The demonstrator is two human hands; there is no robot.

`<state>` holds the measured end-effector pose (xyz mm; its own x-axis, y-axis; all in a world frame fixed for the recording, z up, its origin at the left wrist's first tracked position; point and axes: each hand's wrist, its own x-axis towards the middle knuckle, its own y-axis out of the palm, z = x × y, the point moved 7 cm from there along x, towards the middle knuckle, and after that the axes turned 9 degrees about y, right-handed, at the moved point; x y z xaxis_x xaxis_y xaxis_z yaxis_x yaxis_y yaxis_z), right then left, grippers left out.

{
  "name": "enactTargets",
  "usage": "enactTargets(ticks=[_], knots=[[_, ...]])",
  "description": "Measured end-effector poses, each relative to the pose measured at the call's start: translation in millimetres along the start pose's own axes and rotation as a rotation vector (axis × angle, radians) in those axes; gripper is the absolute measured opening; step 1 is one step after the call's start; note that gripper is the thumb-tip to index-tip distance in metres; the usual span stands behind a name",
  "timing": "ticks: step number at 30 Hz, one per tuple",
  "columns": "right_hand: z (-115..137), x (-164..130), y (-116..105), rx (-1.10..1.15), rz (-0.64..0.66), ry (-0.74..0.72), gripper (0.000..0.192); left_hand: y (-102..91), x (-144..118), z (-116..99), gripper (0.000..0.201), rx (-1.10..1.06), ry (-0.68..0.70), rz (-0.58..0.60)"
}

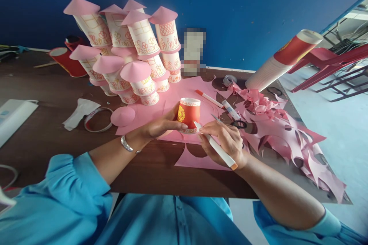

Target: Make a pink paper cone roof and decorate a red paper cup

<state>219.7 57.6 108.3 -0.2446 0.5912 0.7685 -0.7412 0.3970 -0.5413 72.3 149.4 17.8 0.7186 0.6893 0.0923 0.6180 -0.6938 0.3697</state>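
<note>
My left hand [165,125] is closed around a red and white paper cup [194,113] with a yellow emblem, its thumb across the front near the lower edge. Drawn marks run along the white bands at both ends of the cup. In my right hand [225,138] is a white marker [217,149] with an orange end, its tip at the cup's lower part. Under the cup lies a pink paper sheet [140,118]. Close to my right hand are a red and white marker [208,97], a glue stick [230,110] and scissors with a black handle [239,124].
Paper-cup towers with pink cone roofs [135,72] stand at the back left. A tall stack of cups [270,72] leans at the right. Pink paper scraps [281,126] cover the right side. A tape roll [98,120] and a pink cone [123,116] lie left of my hands.
</note>
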Motion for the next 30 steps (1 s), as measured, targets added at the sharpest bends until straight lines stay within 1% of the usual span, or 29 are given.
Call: enactTargets(ticks=[6,10,13,16,18,20,22,25,30], knots=[[-0.3,-0.7,0.4,0.029,-0.009,-0.013,0.025,-1.2,-0.2,0.4,0.068,-0.013,0.022,0.012],[1.5,-0.2,-0.5,0.031,-0.021,-0.016,0.022,-0.2,1.5,-1.9,0.064,-0.003,0.032,0.038],[1.9,0.0,-0.9,0.021,-0.029,-0.016,0.018,-0.1,2.7,-6.3,0.053,0.033,0.080,0.053],[1.8,0.1,-0.5,0.022,-0.021,-0.017,0.017,0.4,3.3,-10.3,0.037,0.089,0.127,0.062],[2.0,0.1,-0.4,0.028,-0.016,-0.022,0.017,2.6,3.6,-10.6,0.026,0.115,0.134,0.090],[1.9,0.2,-0.6,0.032,-0.016,-0.023,0.016,4.8,3.8,-9.5,0.020,0.117,0.132,0.120],[1.2,0.4,-0.8,0.034,-0.018,-0.016,0.016,3.8,4.2,-9.0,0.020,0.127,0.139,0.106],[1.0,0.5,-1.3,0.029,-0.018,-0.018,0.018,1.0,4.3,-9.9,0.024,0.153,0.143,0.050],[1.6,1.6,-1.6,0.019,-0.001,-0.019,0.024,4.8,3.5,-13.3,0.036,0.114,0.084,0.018]])
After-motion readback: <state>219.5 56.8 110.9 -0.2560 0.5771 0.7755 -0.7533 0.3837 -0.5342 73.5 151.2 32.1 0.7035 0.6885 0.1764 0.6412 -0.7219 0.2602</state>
